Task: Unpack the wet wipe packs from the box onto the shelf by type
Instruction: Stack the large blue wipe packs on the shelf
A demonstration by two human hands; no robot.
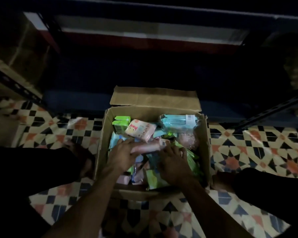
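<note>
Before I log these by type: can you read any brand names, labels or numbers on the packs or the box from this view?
None can be read.
Pale blue pack: white barcode label, too blurred.
Pink pack: cartoon print, lettering illegible.
Long pink pack in both hands: barcode patch, unreadable.
Green packs: no legible print.
Cardboard box: no print visible.

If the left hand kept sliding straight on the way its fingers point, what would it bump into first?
Probably the long pink pack lying across the middle of the box: the left hand points up and right, and its fingertips seem already at that pack. Depth is unclear in this dim, blurred view.
</note>
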